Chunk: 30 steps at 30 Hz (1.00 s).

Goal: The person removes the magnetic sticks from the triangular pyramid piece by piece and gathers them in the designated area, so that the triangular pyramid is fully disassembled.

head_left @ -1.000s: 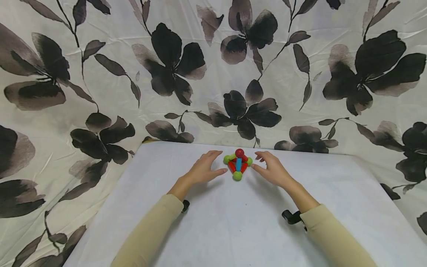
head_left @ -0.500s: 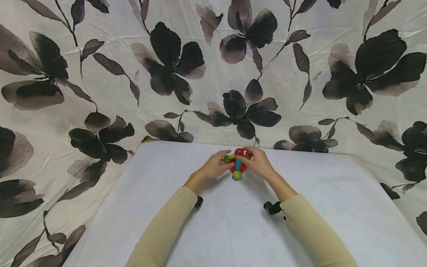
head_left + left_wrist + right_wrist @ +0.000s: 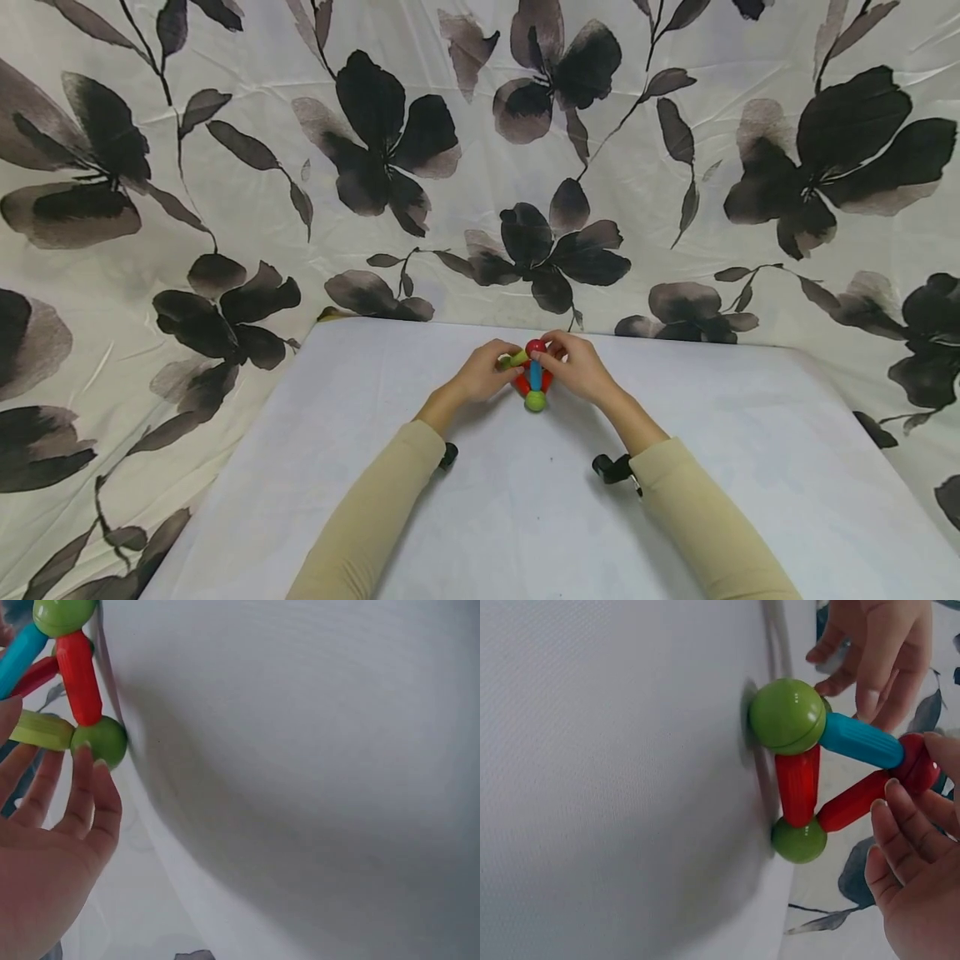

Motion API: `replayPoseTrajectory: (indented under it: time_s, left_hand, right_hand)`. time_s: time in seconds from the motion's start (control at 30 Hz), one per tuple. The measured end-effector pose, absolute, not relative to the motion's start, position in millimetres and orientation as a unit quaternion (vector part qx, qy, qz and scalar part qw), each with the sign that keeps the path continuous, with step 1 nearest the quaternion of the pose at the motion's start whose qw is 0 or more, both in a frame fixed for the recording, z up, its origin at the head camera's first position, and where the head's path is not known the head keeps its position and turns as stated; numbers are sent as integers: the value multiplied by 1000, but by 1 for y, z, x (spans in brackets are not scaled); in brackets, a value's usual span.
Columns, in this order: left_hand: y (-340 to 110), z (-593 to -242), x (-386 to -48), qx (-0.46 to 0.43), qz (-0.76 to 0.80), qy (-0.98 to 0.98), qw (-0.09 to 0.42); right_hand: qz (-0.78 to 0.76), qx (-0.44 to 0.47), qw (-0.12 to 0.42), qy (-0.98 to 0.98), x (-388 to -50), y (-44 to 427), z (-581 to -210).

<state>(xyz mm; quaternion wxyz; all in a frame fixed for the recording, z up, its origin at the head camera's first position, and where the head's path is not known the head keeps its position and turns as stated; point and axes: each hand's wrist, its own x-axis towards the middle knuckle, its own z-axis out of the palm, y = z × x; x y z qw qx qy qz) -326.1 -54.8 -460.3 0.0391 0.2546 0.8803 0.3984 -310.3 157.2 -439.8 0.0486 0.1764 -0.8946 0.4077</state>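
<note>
A small pyramid of magnetic building rods and balls [image 3: 536, 377] stands near the table's far edge. Green balls [image 3: 787, 716] form its base corners, and a red ball [image 3: 915, 763] tops it. Red rods [image 3: 79, 679], a blue rod [image 3: 861, 740] and a yellow-green rod [image 3: 45, 730] join them. My left hand [image 3: 482, 372] holds the left side, fingertips on a green ball [image 3: 101, 741] and thumb by the yellow-green rod. With thumb and fingers, my right hand [image 3: 581, 367] pinches the red top ball. In the head view, my right hand hides the right-hand base ball.
A white cloth covers the table [image 3: 517, 517]. Behind its far edge hangs a flower-patterned curtain [image 3: 465, 225]. Dark wrist cameras show at both sleeves, the right camera [image 3: 611, 468] more fully.
Both hands have moved inward from either side of the pyramid and taken hold of it. Over the last half second the pyramid has shifted slightly towards me.
</note>
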Motion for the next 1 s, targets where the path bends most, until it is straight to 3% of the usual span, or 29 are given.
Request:
replayPoseTrajectory:
  time_s: [0.43, 1.0]
  left_hand:
    - [-54, -468, -335, 235, 412, 879, 42]
    - [-55, -464, -336, 206, 404, 889, 62]
  right_hand:
    - [387, 171, 56, -904, -308, 151, -441]
    - [383, 177, 17, -906, -311, 154, -434]
